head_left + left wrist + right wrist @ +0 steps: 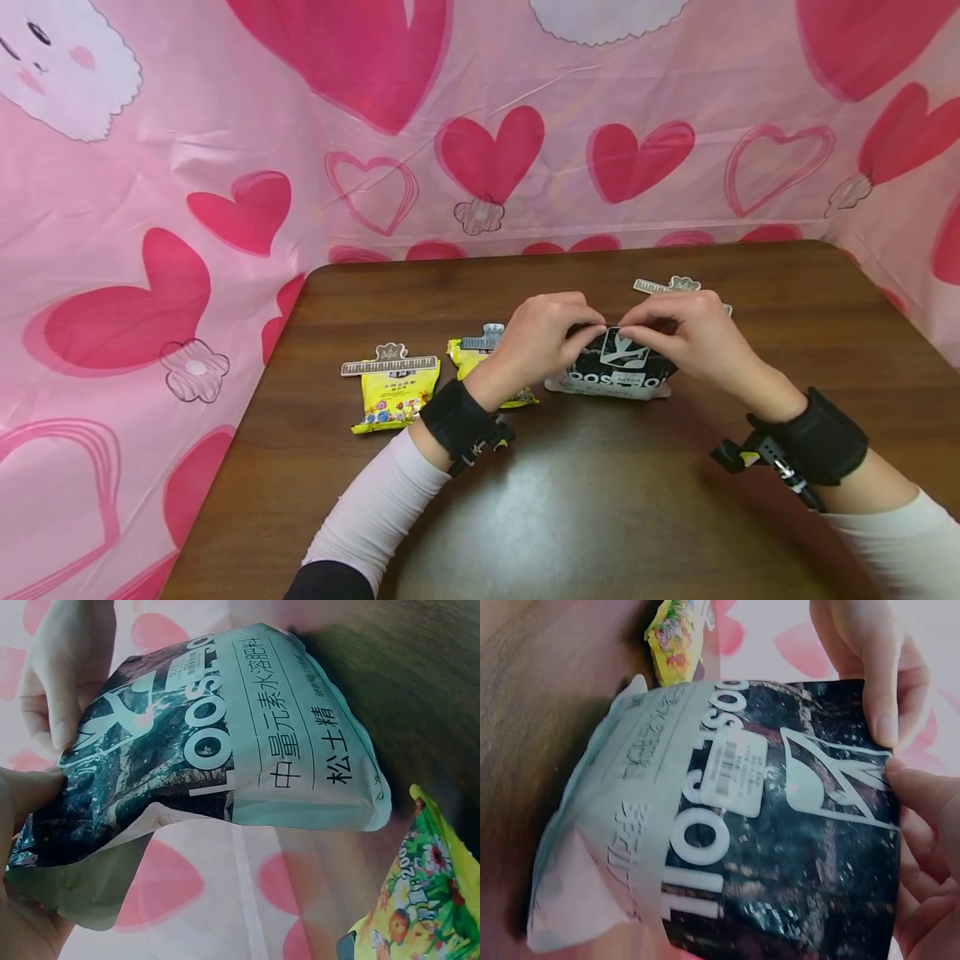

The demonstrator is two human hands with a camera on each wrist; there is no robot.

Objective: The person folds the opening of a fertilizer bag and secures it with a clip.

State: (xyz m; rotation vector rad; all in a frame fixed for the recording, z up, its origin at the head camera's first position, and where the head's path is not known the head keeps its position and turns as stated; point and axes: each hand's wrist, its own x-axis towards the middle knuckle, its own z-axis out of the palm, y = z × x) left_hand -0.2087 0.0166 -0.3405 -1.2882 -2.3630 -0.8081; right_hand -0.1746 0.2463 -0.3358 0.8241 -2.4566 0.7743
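While both hands are pinching its top edge, left hand (542,333) and right hand (693,337) grasping black-and-white pouch (617,367), standing mid-table (600,517), two yellow packets (396,398) lying left.

Even, bright light is seen overhead; glare is thrown on the table (525,517) toward 6 o'clock; wrist views are washed and softly blurred.

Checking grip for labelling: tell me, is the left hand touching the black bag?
Touching: the head view shows the left hand pinching the black bag at its top edge.
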